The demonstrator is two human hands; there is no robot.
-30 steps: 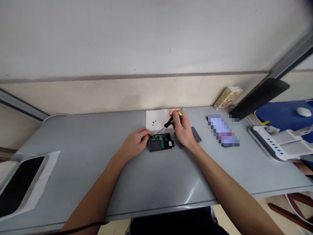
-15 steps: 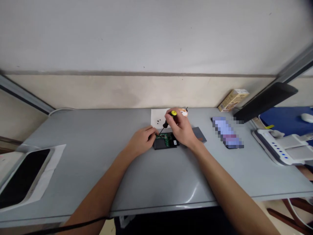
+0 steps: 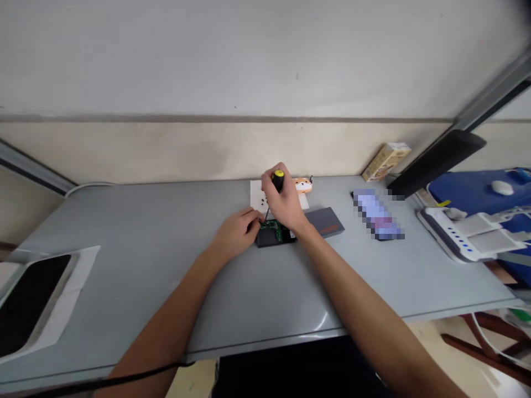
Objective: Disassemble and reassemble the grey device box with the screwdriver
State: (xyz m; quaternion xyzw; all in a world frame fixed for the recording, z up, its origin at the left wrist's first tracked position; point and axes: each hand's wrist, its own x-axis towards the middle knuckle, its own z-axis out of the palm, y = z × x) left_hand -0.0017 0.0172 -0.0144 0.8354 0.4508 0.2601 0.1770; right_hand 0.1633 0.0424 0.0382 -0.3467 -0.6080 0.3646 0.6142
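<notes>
A small black case with a green circuit board (image 3: 279,234) lies on the grey table. My left hand (image 3: 234,235) grips its left edge, with thumb and fingers curled together near the screwdriver's tip. Wrapped round a black screwdriver with a yellow end (image 3: 277,178) is my right hand (image 3: 286,203), above the board. The thin shaft points down to the board's upper left part; fingers hide the exact contact. Behind the case, several small dark screws lie on a white paper (image 3: 256,193). A dark grey cover (image 3: 326,222) rests to the right, partly behind my right wrist.
An orange-and-white animal-faced item (image 3: 303,185) lies by the paper. Farther right are a blurred-out phone (image 3: 376,214), a carton (image 3: 385,161) and a white device with blue lights (image 3: 456,235). A black-screened tablet-like device (image 3: 35,304) sits at the left on white paper.
My right hand has shifted left and the screwdriver stands more upright. More of the grey cover shows now. My left hand keeps its place at the case, and the view has shifted slightly.
</notes>
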